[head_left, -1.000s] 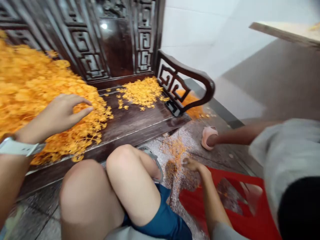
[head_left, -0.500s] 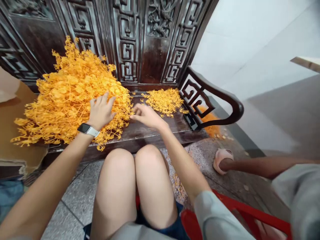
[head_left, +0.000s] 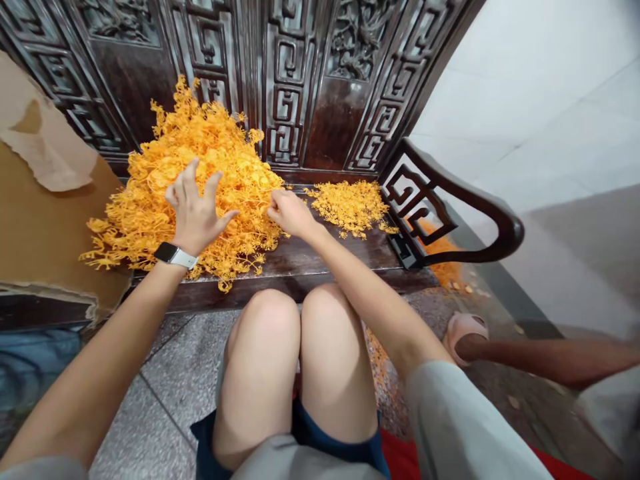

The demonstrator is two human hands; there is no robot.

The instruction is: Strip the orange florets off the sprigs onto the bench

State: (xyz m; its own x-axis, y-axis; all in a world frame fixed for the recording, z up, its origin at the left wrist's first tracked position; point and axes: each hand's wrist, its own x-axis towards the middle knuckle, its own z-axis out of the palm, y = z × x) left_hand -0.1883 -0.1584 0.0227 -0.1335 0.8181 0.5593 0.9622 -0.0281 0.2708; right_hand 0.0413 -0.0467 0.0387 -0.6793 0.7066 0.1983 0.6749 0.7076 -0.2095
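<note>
A large heap of orange-yellow plastic sprigs (head_left: 225, 140) rises on the dark wooden bench. Over its front part is my left hand (head_left: 194, 208), fingers spread and holding nothing, a watch on the wrist. At the heap's right edge, my right hand (head_left: 291, 212) has its fingers curled together; what they pinch, if anything, is hidden. A smaller, flatter pile of yellow pieces (head_left: 350, 205) lies on the bench just right of my right hand.
The bench has a carved back (head_left: 333, 127) and a curved armrest (head_left: 480, 200) on the right. Torn cardboard (head_left: 45, 227) stands at the left. Orange bits (head_left: 444, 263) lie on the floor beyond the armrest. Another person's foot in a pink shoe (head_left: 465, 333) is at the right.
The view has shifted left, so the bench and piles appear further right. My left hand's fingers have spread wider. My right hand's fingers have closed at the heap's edge.
</note>
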